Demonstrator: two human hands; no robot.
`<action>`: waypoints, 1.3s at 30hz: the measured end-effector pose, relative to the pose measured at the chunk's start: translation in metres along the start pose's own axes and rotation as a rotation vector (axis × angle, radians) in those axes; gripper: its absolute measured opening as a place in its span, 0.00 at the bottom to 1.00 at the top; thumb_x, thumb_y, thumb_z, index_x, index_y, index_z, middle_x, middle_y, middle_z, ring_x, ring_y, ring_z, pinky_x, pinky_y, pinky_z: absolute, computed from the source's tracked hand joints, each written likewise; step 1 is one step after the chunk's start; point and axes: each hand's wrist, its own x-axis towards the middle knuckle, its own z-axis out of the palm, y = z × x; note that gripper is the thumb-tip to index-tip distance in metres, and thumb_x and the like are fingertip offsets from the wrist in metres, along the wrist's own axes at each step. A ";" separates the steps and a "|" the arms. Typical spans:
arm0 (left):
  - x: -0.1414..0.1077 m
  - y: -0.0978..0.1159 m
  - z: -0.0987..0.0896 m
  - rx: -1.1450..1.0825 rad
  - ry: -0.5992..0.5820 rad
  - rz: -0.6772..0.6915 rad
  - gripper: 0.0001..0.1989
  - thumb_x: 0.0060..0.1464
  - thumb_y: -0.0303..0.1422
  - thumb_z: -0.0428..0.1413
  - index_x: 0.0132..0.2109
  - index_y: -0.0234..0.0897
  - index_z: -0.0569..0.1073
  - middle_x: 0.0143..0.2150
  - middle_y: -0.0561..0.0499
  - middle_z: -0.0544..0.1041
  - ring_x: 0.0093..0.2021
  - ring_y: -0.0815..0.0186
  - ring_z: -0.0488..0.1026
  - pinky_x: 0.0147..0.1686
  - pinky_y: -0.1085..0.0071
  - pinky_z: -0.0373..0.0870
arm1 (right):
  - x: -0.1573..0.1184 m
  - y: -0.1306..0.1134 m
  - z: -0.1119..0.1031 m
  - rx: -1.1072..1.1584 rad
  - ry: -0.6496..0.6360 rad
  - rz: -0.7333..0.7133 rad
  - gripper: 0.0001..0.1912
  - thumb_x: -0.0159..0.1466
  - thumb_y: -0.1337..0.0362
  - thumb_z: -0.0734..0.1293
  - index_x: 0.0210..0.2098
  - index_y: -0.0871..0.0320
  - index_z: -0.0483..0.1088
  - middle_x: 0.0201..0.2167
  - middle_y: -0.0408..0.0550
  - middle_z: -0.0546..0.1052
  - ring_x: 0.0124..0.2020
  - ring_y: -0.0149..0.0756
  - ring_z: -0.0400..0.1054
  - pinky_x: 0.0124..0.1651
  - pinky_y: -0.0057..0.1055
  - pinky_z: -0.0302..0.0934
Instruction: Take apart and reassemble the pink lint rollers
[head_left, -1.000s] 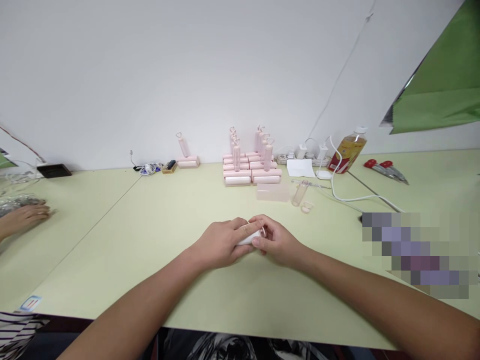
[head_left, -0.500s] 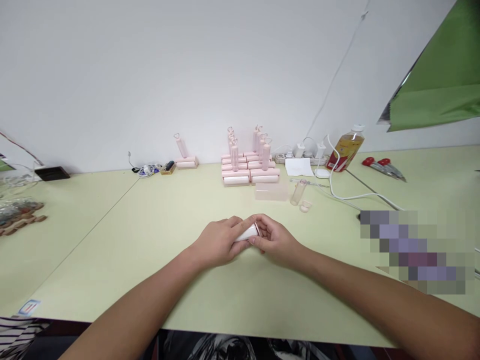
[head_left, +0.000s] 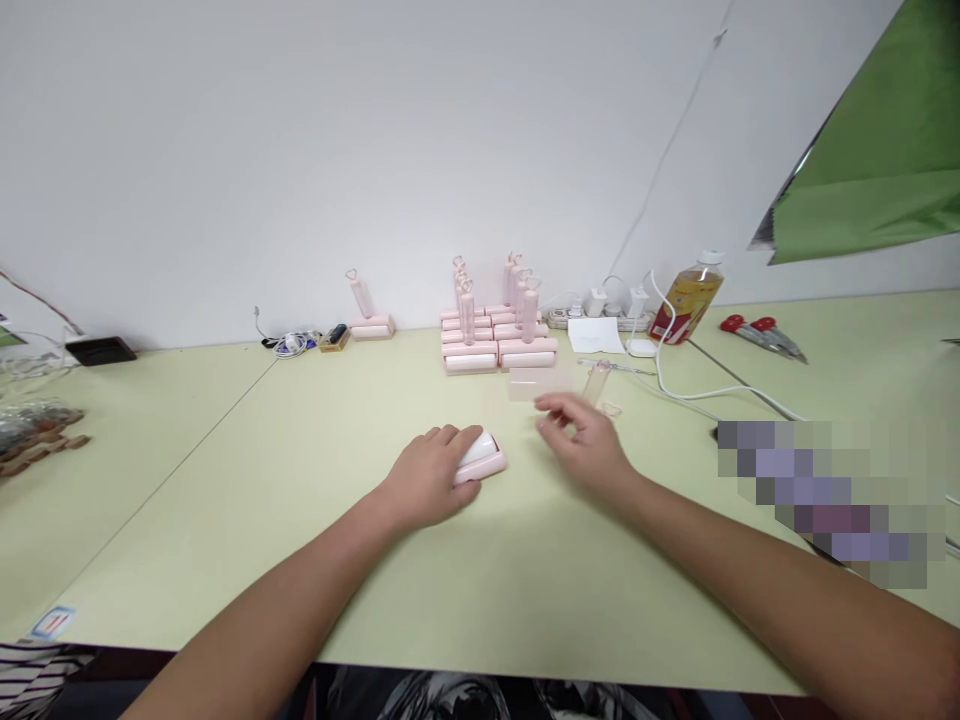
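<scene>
Head view: the two hands are apart. The left hand (head_left: 431,475) is wrapped over the near-left end of a roller piece (head_left: 480,466), palm down and thumb along the near side, pinning it to the table (head_left: 525,600); presumably this grip steadies a round part that could otherwise turn. The right hand (head_left: 589,450) hangs just to the right, fingers loosely bent with a gap to the thumb; nothing can be made out in it, which leaves it free to handle other parts.

The roller piece lies at an angle in front of the person: a smooth white cylinder set along a pale pink base, its left end hidden by the fingers.

Just beyond the right hand lie a see-through pink cover (head_left: 540,383), a clear tube (head_left: 597,382) and a small pink piece (head_left: 611,409) partly hidden by the hand, probably laid there for easy reach. Farther back, pink rollers (head_left: 471,360) with upright handles stand in close rows, likely to save space. One more roller (head_left: 372,328) stands apart to the left, near the wall.
</scene>
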 end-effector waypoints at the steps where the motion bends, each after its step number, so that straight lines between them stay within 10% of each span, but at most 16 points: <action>1: 0.000 -0.001 0.000 -0.008 0.005 -0.011 0.25 0.54 0.37 0.52 0.58 0.44 0.62 0.44 0.47 0.72 0.41 0.57 0.68 0.38 0.63 0.65 | 0.007 0.002 -0.009 -0.090 0.129 -0.105 0.08 0.60 0.61 0.64 0.38 0.55 0.70 0.44 0.52 0.73 0.44 0.44 0.67 0.45 0.41 0.62; 5: 0.001 -0.007 0.000 -0.017 0.033 -0.058 0.21 0.56 0.38 0.52 0.57 0.45 0.63 0.47 0.47 0.72 0.44 0.56 0.67 0.43 0.61 0.64 | 0.032 0.017 -0.041 -0.372 0.421 -0.020 0.25 0.56 0.58 0.67 0.52 0.57 0.64 0.52 0.57 0.67 0.53 0.50 0.62 0.50 0.45 0.59; 8: 0.002 -0.009 0.001 -0.036 0.058 -0.075 0.21 0.56 0.39 0.52 0.57 0.46 0.63 0.50 0.47 0.71 0.47 0.55 0.66 0.47 0.59 0.63 | 0.043 0.034 -0.050 -0.460 0.292 0.243 0.34 0.55 0.50 0.68 0.56 0.60 0.60 0.51 0.59 0.69 0.49 0.50 0.64 0.47 0.44 0.59; 13: 0.002 -0.010 -0.001 -0.072 0.078 -0.087 0.22 0.56 0.41 0.53 0.58 0.46 0.64 0.53 0.46 0.69 0.51 0.54 0.65 0.51 0.57 0.61 | 0.047 0.052 -0.046 -0.629 -0.060 0.446 0.18 0.60 0.47 0.63 0.32 0.57 0.69 0.36 0.53 0.75 0.36 0.44 0.68 0.34 0.34 0.57; 19: 0.001 -0.008 -0.003 -0.100 0.117 -0.058 0.23 0.57 0.42 0.53 0.58 0.43 0.65 0.54 0.45 0.68 0.53 0.53 0.64 0.52 0.55 0.61 | 0.047 0.051 -0.051 -0.680 -0.042 0.430 0.18 0.59 0.47 0.64 0.27 0.56 0.67 0.26 0.49 0.74 0.28 0.40 0.66 0.27 0.32 0.50; 25: -0.002 -0.005 -0.003 -0.093 0.302 0.054 0.19 0.62 0.39 0.48 0.58 0.40 0.66 0.51 0.43 0.70 0.51 0.57 0.65 0.51 0.58 0.63 | 0.035 0.023 -0.041 -0.341 0.029 0.276 0.18 0.56 0.47 0.67 0.27 0.57 0.69 0.21 0.44 0.71 0.22 0.35 0.63 0.25 0.30 0.52; 33: -0.013 0.024 -0.003 0.146 0.198 0.487 0.25 0.59 0.27 0.49 0.62 0.53 0.64 0.65 0.48 0.62 0.66 0.51 0.51 0.62 0.49 0.47 | -0.018 -0.046 -0.004 0.433 -1.059 0.288 0.12 0.55 0.56 0.70 0.23 0.58 0.70 0.14 0.38 0.64 0.17 0.30 0.57 0.22 0.28 0.50; 39: -0.007 0.016 -0.003 0.138 0.152 0.402 0.21 0.62 0.26 0.45 0.60 0.47 0.65 0.46 0.48 0.76 0.50 0.60 0.69 0.56 0.55 0.57 | -0.017 -0.037 0.001 0.677 -0.838 0.466 0.20 0.52 0.47 0.72 0.28 0.58 0.68 0.16 0.34 0.62 0.15 0.23 0.50 0.18 0.24 0.44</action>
